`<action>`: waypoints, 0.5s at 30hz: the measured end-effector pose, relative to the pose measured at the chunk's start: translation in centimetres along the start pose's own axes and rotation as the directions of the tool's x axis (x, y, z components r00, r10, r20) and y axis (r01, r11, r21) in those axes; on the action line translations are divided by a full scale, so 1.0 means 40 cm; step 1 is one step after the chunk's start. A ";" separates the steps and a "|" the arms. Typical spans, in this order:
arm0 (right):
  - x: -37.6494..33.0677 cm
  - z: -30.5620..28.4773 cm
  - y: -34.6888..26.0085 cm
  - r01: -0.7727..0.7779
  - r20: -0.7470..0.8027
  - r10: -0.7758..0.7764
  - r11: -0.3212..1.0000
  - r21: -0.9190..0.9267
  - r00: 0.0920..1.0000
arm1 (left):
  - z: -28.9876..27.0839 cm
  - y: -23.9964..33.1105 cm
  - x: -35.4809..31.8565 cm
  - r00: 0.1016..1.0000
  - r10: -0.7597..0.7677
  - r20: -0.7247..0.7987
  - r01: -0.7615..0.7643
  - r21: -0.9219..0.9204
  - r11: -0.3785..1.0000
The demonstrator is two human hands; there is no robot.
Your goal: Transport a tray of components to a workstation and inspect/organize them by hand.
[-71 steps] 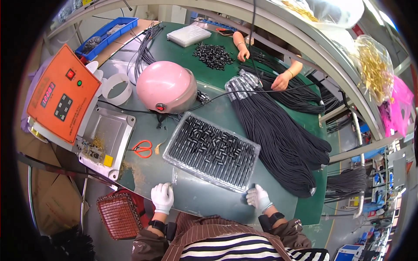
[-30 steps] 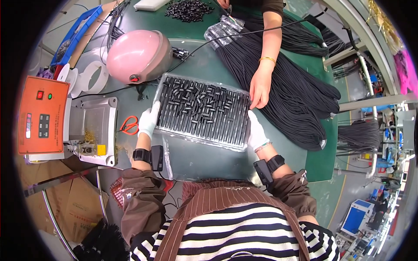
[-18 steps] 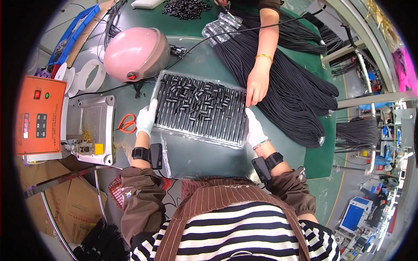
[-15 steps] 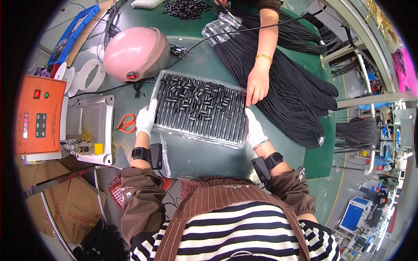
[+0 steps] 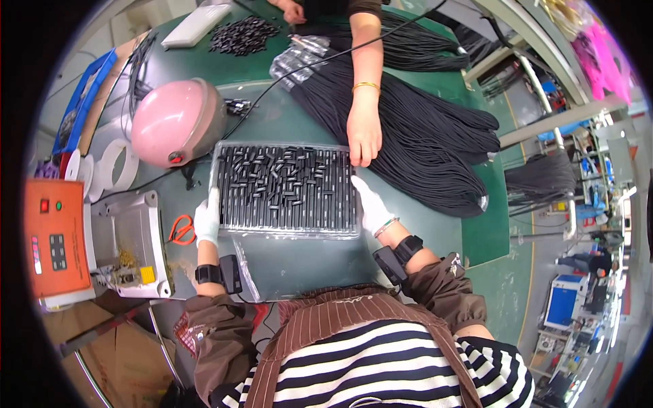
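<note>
A clear plastic tray [image 5: 286,231] filled with rows of small black parts lies on the green table in front of me. My left hand [image 5: 207,219], in a white glove, grips the tray's left edge. My right hand [image 5: 371,204], also gloved, holds the tray's right edge. Both wrists carry black bands. Another person's bare hand [image 5: 364,136] with a gold bangle rests at the tray's far right corner, on a heap of black cables [image 5: 422,143].
A pink helmet [image 5: 177,122] sits left of the tray, with red scissors [image 5: 181,230], a grey metal fixture [image 5: 132,245] and an orange control box [image 5: 54,245] further left. Loose black parts [image 5: 241,35] and a white pad [image 5: 197,24] lie at the far edge.
I have leaned in over the table. Both my hands went from the near table edge to the tray's sides. The other person's hand came down beside the tray's far right corner.
</note>
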State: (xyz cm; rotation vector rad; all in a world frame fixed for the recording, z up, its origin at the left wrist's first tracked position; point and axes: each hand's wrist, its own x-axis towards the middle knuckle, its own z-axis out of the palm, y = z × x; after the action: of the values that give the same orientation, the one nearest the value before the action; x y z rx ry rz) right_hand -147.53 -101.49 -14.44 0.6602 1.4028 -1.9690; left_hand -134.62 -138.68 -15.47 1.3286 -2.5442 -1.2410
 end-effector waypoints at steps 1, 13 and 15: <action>0.011 -0.010 -0.007 -0.047 0.075 0.042 0.997 0.057 0.996 | -0.005 0.016 -0.001 1.000 -0.007 0.025 0.008 -0.022 1.000; -0.086 0.082 -0.036 0.089 -0.010 -0.102 0.908 -0.410 0.995 | -0.013 0.009 0.000 0.886 0.143 0.442 0.182 -0.614 0.768; -0.049 0.038 -0.025 0.129 0.002 -0.135 0.941 -0.313 0.991 | 0.036 0.051 0.050 0.892 0.198 0.407 0.068 -0.553 0.831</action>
State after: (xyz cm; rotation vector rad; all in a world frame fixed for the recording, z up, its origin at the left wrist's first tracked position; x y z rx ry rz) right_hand -147.00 -102.29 -11.95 0.4493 1.7632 -1.7844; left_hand -137.81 -138.48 -15.77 0.8810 -2.1250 -2.2656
